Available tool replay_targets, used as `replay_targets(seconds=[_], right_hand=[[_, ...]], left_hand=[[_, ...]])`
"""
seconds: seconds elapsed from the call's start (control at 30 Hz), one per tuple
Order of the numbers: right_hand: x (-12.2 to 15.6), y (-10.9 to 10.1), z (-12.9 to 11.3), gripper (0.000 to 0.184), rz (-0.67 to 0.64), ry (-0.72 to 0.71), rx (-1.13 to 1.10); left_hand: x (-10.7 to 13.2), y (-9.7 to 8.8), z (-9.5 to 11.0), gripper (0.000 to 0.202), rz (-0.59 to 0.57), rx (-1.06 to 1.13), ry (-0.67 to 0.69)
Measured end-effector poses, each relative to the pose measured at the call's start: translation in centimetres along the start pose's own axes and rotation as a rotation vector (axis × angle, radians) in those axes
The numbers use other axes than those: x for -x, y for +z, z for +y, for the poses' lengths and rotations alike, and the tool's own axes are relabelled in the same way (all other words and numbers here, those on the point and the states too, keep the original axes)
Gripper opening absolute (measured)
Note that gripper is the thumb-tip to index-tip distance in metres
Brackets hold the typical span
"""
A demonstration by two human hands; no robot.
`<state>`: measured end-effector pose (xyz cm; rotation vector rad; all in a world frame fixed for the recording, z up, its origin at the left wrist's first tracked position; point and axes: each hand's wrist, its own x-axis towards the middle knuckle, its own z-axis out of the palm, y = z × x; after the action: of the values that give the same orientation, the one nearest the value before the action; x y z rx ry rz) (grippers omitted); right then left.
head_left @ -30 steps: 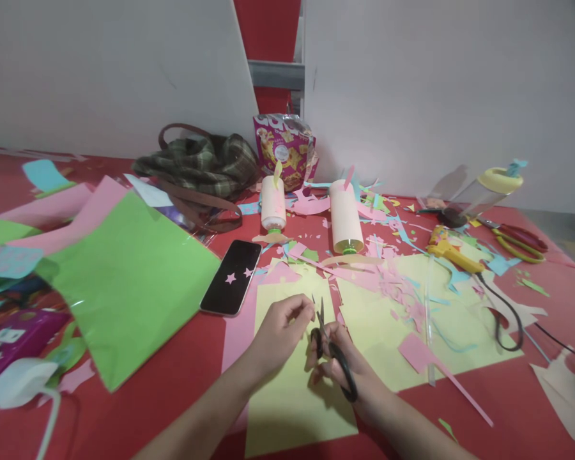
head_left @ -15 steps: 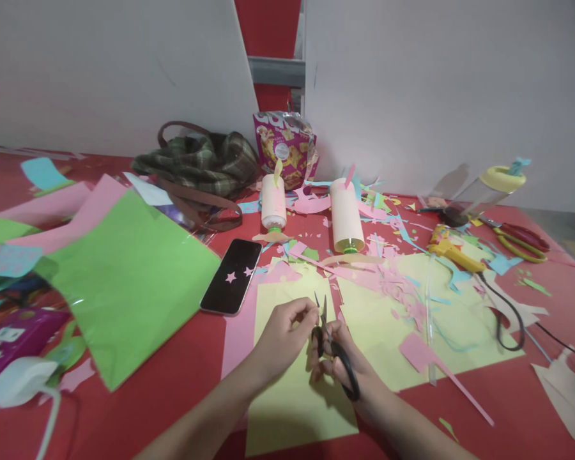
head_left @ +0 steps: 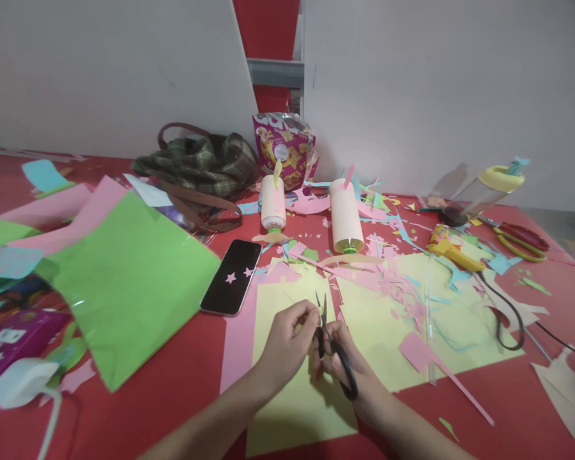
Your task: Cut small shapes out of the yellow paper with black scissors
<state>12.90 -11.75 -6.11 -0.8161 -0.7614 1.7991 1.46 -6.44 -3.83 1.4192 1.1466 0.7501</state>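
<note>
- Pinching narrowly with the left hand (head_left: 290, 335), thumb against forefinger; cannot tell what, if anything, sits between the tips, too small and blurred to make out;
- gripping scissors (head_left: 347, 370) in the right hand (head_left: 359, 364), above the yellow sheet (head_left: 301, 415); blades slightly parted, close beside the left fingertips; partly hidden at the handles by curled fingers;
- covered in part by both hands and forearms, the yellow sheet; overlapping a pink sheet (head_left: 237, 345), visible only along one side;
- lying left of the yellow sheet, a phone (head_left: 218, 291) with dark screen; on it, two pink stars (head_left: 230, 278);
- cut off at the left edge, a purple box (head_left: 26, 335); partly covered by a white adapter (head_left: 22, 381), with cable leaving at the bottom;
- partly hidden behind the smaller pale cylinder (head_left: 273, 198), a snack bag (head_left: 287, 147); too soft for reading the small print.
</note>
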Motion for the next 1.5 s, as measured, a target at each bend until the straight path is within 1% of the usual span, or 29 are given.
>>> replay_targets(seconds=[0.23, 0.43, 0.6, 0.73, 0.97, 1.1, 1.23, 1.5], right_hand=[[0.0, 0.0, 0.1, 0.031, 0.032, 0.006, 0.065], [0.1, 0.0, 0.0, 0.032, 0.025, -0.006, 0.019], [0.0, 0.0, 0.0, 0.033, 0.007, 0.002, -0.009], [0.0, 0.1, -0.1, 0.033, -0.003, -0.001, -0.022], [0.3, -0.4, 0.2, 0.031, -0.010, 0.003, 0.031], [0.3, -0.1, 0.1, 0.031, -0.012, -0.002, 0.017], [0.2, 0.0, 0.1, 0.033, 0.018, 0.010, -0.007], [0.2, -0.3, 0.4, 0.032, 0.037, 0.009, 0.003]], left_hand=[[0.0, 0.1, -0.1, 0.024, 0.032, 0.013, 0.008], [0.0, 0.2, -0.2, 0.023, 0.043, 0.051, -0.018], [0.0, 0.2, -0.1, 0.023, 0.033, 0.087, -0.050], [-0.1, 0.1, 0.0, 0.022, 0.025, 0.091, -0.045], [0.0, 0.0, 0.1, 0.021, -0.007, 0.121, -0.074], [-0.1, 0.0, 0.2, 0.022, 0.014, 0.071, -0.040], [-0.2, -0.2, 0.4, 0.023, 0.024, 0.010, -0.016], [-0.5, -1.0, 0.6, 0.021, -0.031, -0.082, 0.010]])
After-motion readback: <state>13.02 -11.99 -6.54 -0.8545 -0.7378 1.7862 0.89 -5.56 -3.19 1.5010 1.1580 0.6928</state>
